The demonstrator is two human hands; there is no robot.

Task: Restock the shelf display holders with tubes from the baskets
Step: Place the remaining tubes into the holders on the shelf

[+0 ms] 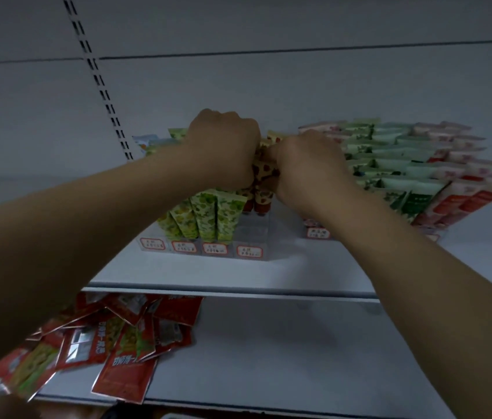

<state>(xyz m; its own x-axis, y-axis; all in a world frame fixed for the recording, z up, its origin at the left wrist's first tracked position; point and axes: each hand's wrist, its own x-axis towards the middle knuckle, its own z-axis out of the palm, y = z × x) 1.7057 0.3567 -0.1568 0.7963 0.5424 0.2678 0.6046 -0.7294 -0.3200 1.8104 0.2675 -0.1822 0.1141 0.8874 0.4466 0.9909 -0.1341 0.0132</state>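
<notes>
The left hand (223,149) is curled into a fist, knuckles up, and wrapped round a bunch of red tubes (264,172). The right hand (305,169) is closed on the same bunch from the other side, with the fingertips of both hidden underneath. The bunch is held upright between the two hands, caps down. It is poised right over the rightmost lane of the clear holder (250,234), and a couple of red caps are just inside that lane. The front of that lane is seen to be bare, while the lanes to its left are packed with green tubes (205,216) above a row of price labels (214,248). The step in hand is judged to be the loading itself: the red tubes are being fed into their slot. A straight, even lowering is called for next, with the grip eased so the tubes are seated one behind another and the green rows are not knocked. Further right on the shelf (208,275), a second holder (405,164) is shown fully stocked. Below, red packets (112,337) are scattered on the lower level.
</notes>
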